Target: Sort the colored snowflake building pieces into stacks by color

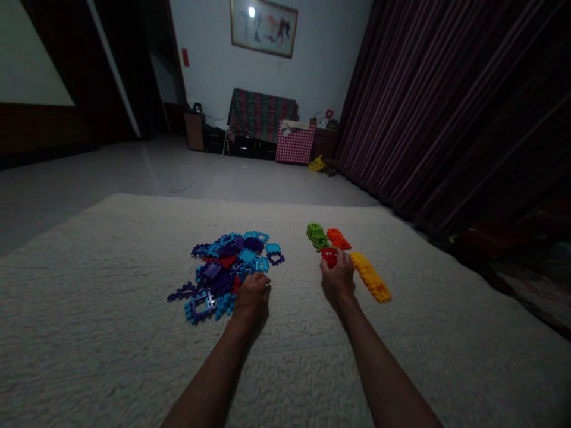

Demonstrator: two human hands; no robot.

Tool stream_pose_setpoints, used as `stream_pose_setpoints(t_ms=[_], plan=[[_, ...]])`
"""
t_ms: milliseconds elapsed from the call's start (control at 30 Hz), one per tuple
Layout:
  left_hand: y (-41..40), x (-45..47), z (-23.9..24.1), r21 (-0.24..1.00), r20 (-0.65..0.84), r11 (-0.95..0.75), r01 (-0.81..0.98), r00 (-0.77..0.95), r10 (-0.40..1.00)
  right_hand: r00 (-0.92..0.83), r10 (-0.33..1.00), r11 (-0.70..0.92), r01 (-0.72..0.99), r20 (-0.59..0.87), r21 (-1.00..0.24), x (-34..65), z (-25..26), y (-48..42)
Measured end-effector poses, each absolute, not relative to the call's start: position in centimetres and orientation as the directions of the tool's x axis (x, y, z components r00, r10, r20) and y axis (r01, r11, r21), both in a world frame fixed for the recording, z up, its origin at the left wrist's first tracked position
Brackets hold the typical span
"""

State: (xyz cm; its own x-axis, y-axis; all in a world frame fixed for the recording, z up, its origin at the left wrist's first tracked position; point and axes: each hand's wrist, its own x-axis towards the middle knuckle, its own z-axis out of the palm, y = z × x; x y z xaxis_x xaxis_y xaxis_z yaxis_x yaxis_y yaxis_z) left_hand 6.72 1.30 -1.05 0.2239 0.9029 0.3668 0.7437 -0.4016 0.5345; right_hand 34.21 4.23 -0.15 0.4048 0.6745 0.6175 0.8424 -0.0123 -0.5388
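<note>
On the cream rug [134,333], the left hand [252,297] rests curled at the near right edge of the blue-purple tile pile [225,267], while the right hand [339,274] pinches a red piece [329,257] just left of the yellow strip [370,276], whose long axis runs away and leftward.

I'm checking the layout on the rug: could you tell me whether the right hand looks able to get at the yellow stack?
Probably yes. The right hand is closed on a red piece, but the yellow stack lies just beside it on the rug, with nothing between them.
</note>
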Motion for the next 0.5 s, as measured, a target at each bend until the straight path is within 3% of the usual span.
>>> stream_pose_setpoints(t_ms=[367, 500], plan=[[1.0, 6.8, -1.0, 0.531, 0.391, -0.419, 0.737, 0.225, 0.892, 0.421, 0.68, -0.086, 0.859, 0.6, -0.504, 36.6, -1.9, 4.4], [1.0, 6.8, -1.1, 0.541, 0.397, -0.423, 0.727, 0.222, 0.89, 0.396, 0.654, -0.021, 0.861, 0.644, -0.508, 36.5, -1.3, 4.5]])
